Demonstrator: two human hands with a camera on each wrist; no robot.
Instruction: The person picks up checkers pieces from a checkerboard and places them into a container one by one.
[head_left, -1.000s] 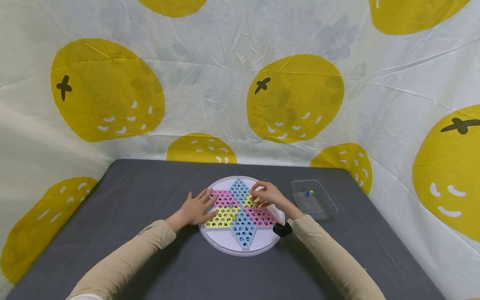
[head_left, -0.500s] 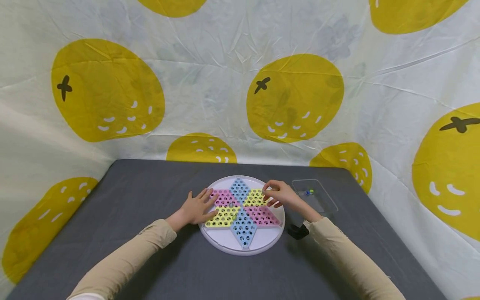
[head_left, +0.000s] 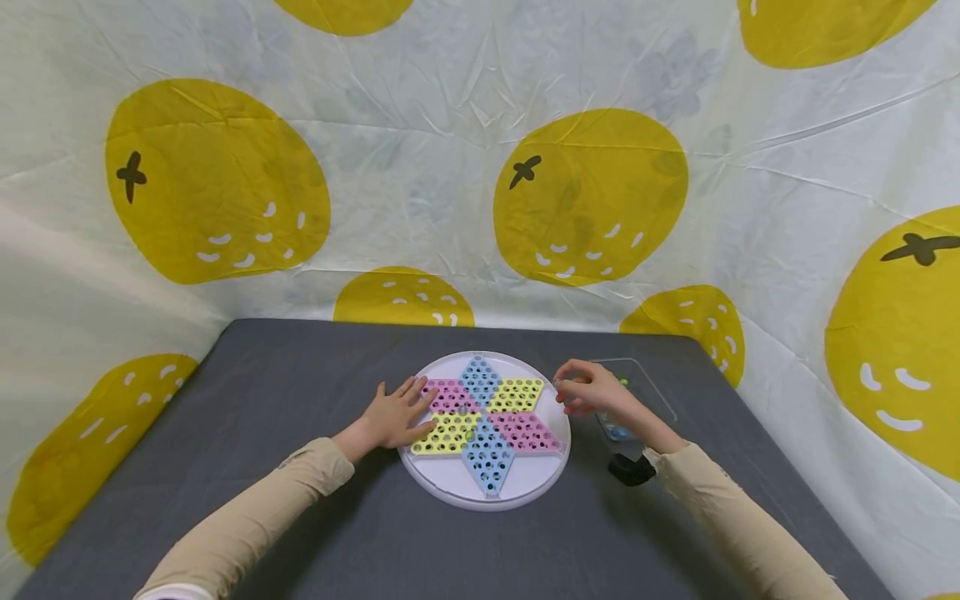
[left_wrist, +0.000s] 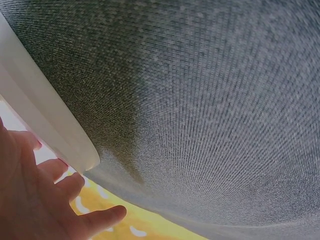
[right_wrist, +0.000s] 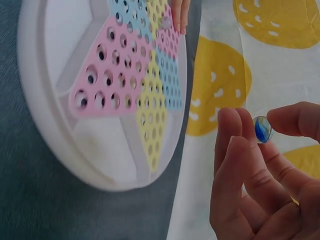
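A round white Chinese checkers board [head_left: 442,487] with a pink, yellow and blue star lies on the table. Spread fingers of my left hand [head_left: 390,417] rest on its left side. In the right wrist view, my right hand [right_wrist: 265,185] pinches a clear glass marble [right_wrist: 262,130] with blue and yellow swirls between thumb and fingertips. That hand is raised just beyond the board's right edge, partly in front of the clear plastic tray [head_left: 651,392]. A green marble [head_left: 470,436] and a clear one [head_left: 462,410] sit on the board near its centre.
Dark grey cloth [head_left: 337,517] covers the table. Several marbles lie in the tray, partly hidden by the right hand. A white curtain [head_left: 420,192] with yellow fruit prints hangs behind the table and along its sides.
My right hand has moved right, from over the board's upper right yellow section to past its edge, now covering part of the tray. The left hand stays in place.
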